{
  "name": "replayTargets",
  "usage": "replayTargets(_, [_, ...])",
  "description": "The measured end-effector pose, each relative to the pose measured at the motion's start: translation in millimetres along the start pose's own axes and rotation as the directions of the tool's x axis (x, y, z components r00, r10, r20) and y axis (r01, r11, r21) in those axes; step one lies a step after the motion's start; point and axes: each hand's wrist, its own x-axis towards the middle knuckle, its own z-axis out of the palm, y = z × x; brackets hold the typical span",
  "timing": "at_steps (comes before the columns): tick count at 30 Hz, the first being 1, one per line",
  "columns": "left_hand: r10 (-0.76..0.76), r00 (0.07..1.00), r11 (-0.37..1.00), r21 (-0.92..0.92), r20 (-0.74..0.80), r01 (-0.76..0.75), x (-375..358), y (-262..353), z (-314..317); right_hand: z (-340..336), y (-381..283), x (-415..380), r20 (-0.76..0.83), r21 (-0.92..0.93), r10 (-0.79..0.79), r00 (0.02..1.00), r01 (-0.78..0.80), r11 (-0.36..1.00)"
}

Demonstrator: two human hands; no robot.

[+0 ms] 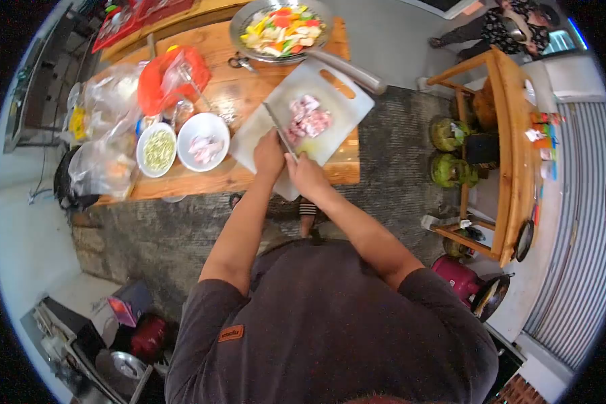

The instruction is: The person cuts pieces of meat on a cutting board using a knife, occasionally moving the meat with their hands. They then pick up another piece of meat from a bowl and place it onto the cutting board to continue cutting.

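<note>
My right hand (308, 176) is closed round the handle of a knife (279, 129), whose blade points away and to the left across a white cutting board (347, 111). Just left of the blade, my left hand (269, 156) is curled over the board; whatever its fingers may hold is hidden. Chopped raw meat (310, 118), pink and white, lies in a pile to the right of the blade. A white bowl (225, 138) with pale pieces of raw meat stands left of the board. Beside it is a smaller white bowl (141, 161) of chopped green pieces.
A large pan (239, 30) of cut vegetables stands behind the board, its handle reaching right. Scissors (241, 63), a red plastic bag (151, 91) and clear bags (104, 165) lie on the wooden table (249, 176). Right are a wooden stand (505, 161), green gas cylinders (451, 170) and a person (501, 30).
</note>
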Motion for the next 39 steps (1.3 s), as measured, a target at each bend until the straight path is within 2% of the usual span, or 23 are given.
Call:
replayTargets(4, [0.001,1.000,1.000,0.002,0.017,-0.001,-1.6,18.4,-14.2,-2.5,18.3,-31.7,0.058,-0.006,0.063,0.996,-0.063,0.998])
replayTargets(7, [0.037,0.999,0.999,0.021,-0.012,-0.037,-3.7,11.9,-10.6,-10.7,2.5,-25.9,0.068,-0.048,0.085,0.994,-0.082,0.995])
replayTargets(9, [-0.003,0.996,1.000,0.023,0.092,0.001,-0.7,8.4,-11.2,-8.5,-1.7,-14.0,0.090,-0.055,0.101,0.991,-0.097,0.994])
replayTargets(10, [0.001,0.996,0.999,0.032,0.089,-0.004,1.7,7.4,-11.9,-7.5,-5.8,-9.5,0.108,-0.064,0.111,0.988,-0.104,0.992])
replayTargets(13, [-0.032,0.997,0.997,0.066,0.069,0.028,5.1,6.2,-9.5,-14.8,12.9,-17.8,0.112,0.016,0.122,0.986,-0.125,0.992])
replayTargets(17, [-0.110,0.993,0.994,0.019,0.052,0.109,1.2,10.1,-12.5,-27.8,38.5,-27.6,0.068,0.143,0.074,0.995,-0.083,0.986])
replayTargets(18, [-0.126,0.991,0.992,0.007,0.053,0.126,2.2,9.8,-13.2,-28.0,39.1,-28.7,0.002,0.123,0.079,0.997,-0.079,0.989])
replayTargets(22, [-0.097,0.995,0.995,-0.001,0.013,0.097,0.6,11.0,-11.2,-35.3,39.0,-27.9,0.010,0.118,0.052,0.999,-0.053,0.992])
replayTargets(24, [-0.153,0.988,0.988,0.007,-0.013,0.153,-0.9,13.3,-10.3,-41.1,37.1,-33.1,0.060,0.148,0.064,0.996,-0.072,0.986])
replayTargets(28, [-0.148,0.989,0.988,-0.049,-0.019,0.147,-4.6,14.8,-15.7,-45.6,45.5,-46.3,0.092,0.100,0.039,0.995,-0.048,0.994])
replayTargets(30, [-0.094,0.996,0.992,-0.085,0.007,0.095,-6.9,16.0,-18.0,-47.0,49.4,-49.4,0.064,0.072,-0.029,0.998,0.025,0.997])
replayTargets(33, [-0.051,0.999,0.998,-0.025,0.010,0.052,-4.7,13.2,-10.9,-53.5,49.8,-46.8,0.005,0.090,-0.098,0.995,0.097,0.991])
replayTargets(34, [-0.054,0.999,0.998,-0.025,0.007,0.054,-2.6,15.7,-10.8,-58.9,48.9,-48.4,0.006,0.089,-0.101,0.995,0.100,0.991])
replayTargets(36, [-0.150,0.982,0.987,-0.032,0.114,0.155,7.7,19.6,-10.0,-73.4,48.8,-50.1,0.126,0.128,0.000,0.992,-0.016,0.992])
replayTargets(39, [-0.159,0.986,0.976,-0.140,0.056,0.165,21.6,14.3,-0.6,-78.2,70.0,-63.5,0.076,0.118,-0.026,0.997,0.017,0.993])
